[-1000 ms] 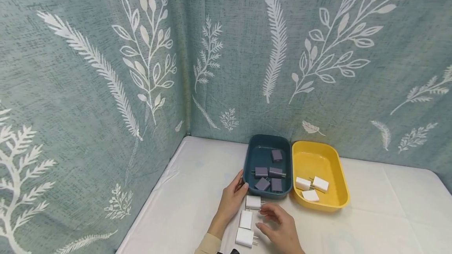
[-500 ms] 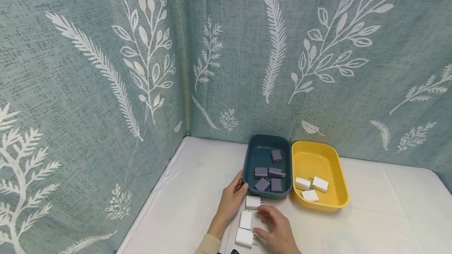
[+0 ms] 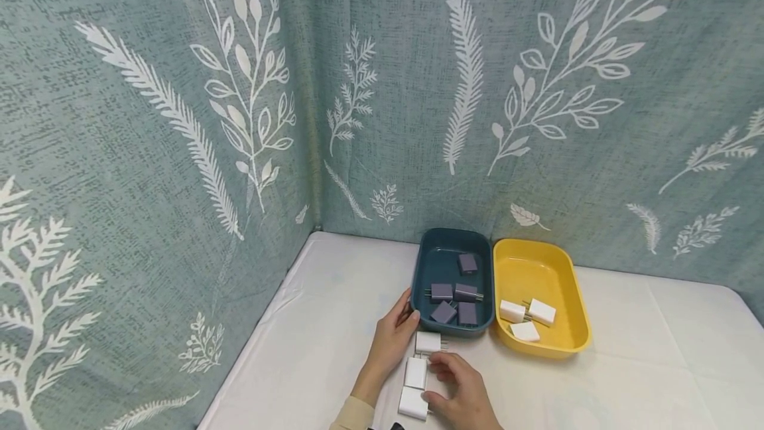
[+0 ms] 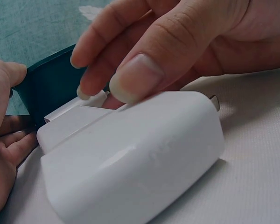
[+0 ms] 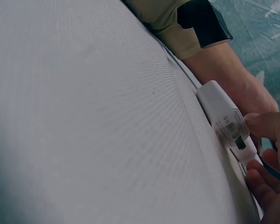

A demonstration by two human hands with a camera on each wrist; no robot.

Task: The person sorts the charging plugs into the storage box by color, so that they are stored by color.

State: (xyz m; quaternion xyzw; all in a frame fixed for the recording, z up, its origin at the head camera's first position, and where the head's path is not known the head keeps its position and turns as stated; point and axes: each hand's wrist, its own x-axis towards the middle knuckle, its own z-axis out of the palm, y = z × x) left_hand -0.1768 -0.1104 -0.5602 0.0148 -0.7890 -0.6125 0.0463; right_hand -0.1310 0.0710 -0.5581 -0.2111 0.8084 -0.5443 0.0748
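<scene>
Three white plug-in chargers make a short column on the table: a near one (image 3: 412, 402), a middle one (image 3: 416, 373) and a far one (image 3: 428, 342). My right hand (image 3: 462, 390) bends over them from the right. Its thumb rests at the near charger (image 4: 144, 154), while the bent fingers stay apart from the thumb beside the middle one. With my left hand (image 3: 390, 337) I hold the front left corner of the dark blue tray (image 3: 422, 264), thumb at the rim, fingers along the outer wall. Several purple chargers (image 3: 467, 312) lie inside this tray.
A yellow tray (image 3: 577, 304) stands right beside the blue one and has white chargers (image 3: 542, 312) in it. Behind both trays hangs a teal leaf-patterned curtain (image 3: 394, 118), which also closes off the left side. A white cloth (image 3: 644, 357) covers the table.
My right hand has moved a little left and down toward the near and middle white chargers, its thumb now at the near one. The left hand and both trays have stayed put.
</scene>
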